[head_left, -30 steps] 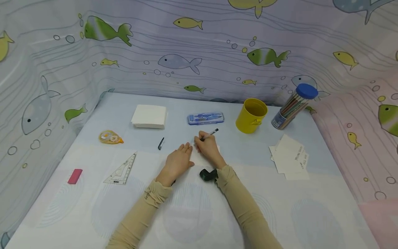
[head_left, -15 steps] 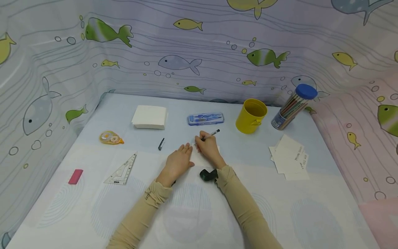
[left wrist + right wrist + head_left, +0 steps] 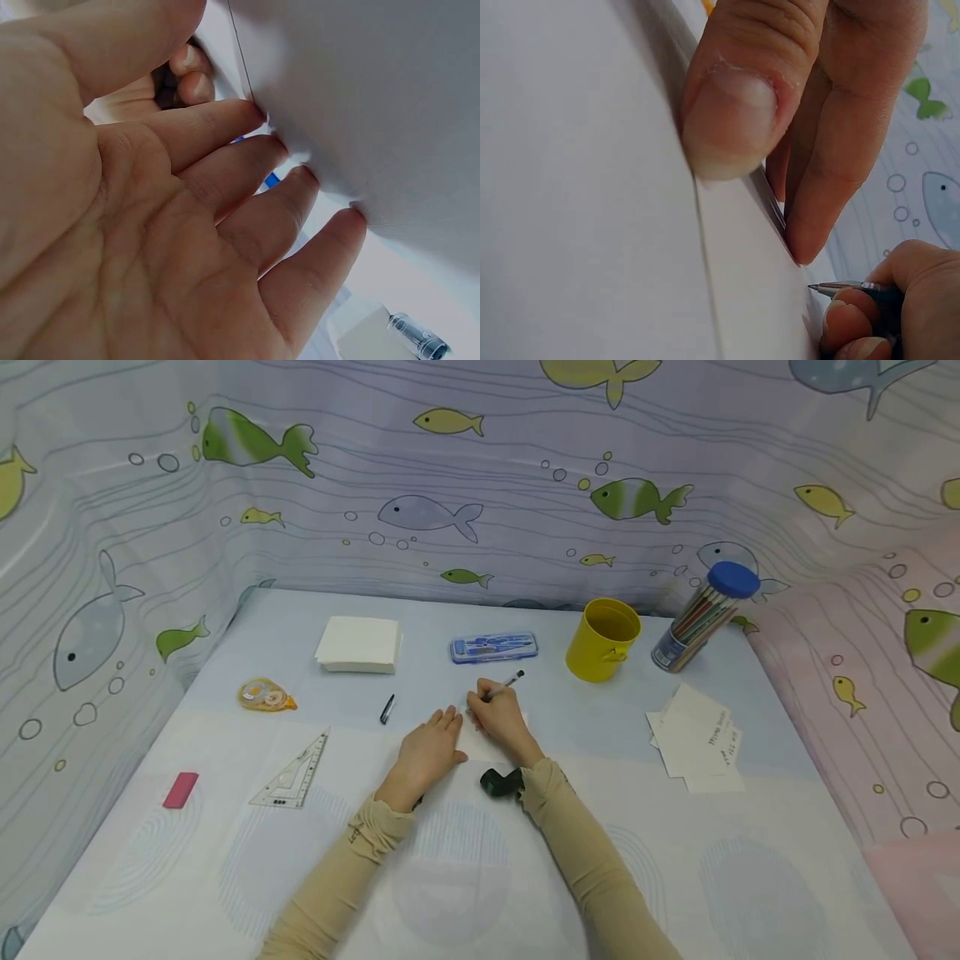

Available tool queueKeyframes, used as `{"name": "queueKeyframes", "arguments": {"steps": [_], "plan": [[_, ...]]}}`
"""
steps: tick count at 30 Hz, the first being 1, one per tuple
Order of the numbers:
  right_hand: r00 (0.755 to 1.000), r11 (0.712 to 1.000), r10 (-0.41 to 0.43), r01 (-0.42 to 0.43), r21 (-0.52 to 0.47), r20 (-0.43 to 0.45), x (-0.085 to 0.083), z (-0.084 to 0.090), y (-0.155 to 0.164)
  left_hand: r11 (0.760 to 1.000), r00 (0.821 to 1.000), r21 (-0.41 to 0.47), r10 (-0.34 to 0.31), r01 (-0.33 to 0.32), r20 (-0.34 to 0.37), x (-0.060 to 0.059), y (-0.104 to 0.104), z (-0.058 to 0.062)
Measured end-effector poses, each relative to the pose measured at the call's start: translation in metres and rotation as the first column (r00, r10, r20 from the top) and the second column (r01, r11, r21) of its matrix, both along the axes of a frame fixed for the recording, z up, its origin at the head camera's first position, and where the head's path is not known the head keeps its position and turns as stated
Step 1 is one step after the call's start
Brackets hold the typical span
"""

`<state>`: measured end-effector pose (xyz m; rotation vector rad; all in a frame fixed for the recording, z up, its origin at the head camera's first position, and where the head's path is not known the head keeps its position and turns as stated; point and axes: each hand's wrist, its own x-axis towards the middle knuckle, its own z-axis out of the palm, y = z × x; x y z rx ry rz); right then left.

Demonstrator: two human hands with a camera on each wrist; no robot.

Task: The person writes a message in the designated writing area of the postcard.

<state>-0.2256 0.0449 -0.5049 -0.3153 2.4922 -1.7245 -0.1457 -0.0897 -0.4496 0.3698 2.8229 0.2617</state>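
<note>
A white sheet of paper (image 3: 480,745) lies on the table under both hands. My left hand (image 3: 448,723) rests flat on it with straight fingers (image 3: 247,161), and its thumb (image 3: 731,112) presses near the sheet's edge (image 3: 705,247). Just to the right, my right hand (image 3: 483,702) grips a pen (image 3: 510,681). The pen's tip (image 3: 821,287) is at the paper's surface, close to the left fingertips. The wrist views show the paper (image 3: 375,97) as a plain white surface.
A black pen cap (image 3: 387,708) lies left of the hands. At the back are a white paper stack (image 3: 358,643), a blue case (image 3: 493,647), a yellow cup (image 3: 603,639) and a pencil tube (image 3: 701,618). Written cards (image 3: 697,739) lie right; correction tape (image 3: 266,693), set square (image 3: 292,770) and pink eraser (image 3: 180,789) lie left.
Both hands stay in place on the paper. The pen in the right hand shifts only very slightly.
</note>
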Motion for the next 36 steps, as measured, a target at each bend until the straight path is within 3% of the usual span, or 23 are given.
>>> {"name": "queueKeyframes", "arguments": {"steps": [7, 18, 26, 36], "plan": [[0.998, 0.995, -0.054, 0.055, -0.082, 0.014, 0.0006, -0.0008, -0.0002, 1.0, 1.0, -0.001, -0.005, 0.005, -0.005, -0.0003, -0.0005, -0.0013], [0.999, 0.999, -0.033, 0.032, -0.032, -0.008, 0.0001, -0.0017, 0.0005, 1.0, 1.0, 0.007, -0.002, 0.002, -0.013, 0.0002, -0.0002, -0.0007], [0.999, 0.996, -0.038, 0.038, -0.085, 0.01, -0.001, -0.0005, 0.0011, 1.0, 0.999, 0.014, 0.004, -0.004, -0.038, -0.0007, -0.0006, -0.0029], [0.999, 0.998, -0.047, 0.047, -0.049, 0.007, 0.0005, -0.0017, 0.0018, 1.0, 0.996, 0.004, -0.01, 0.011, -0.088, 0.0008, 0.0007, -0.0012]]}}
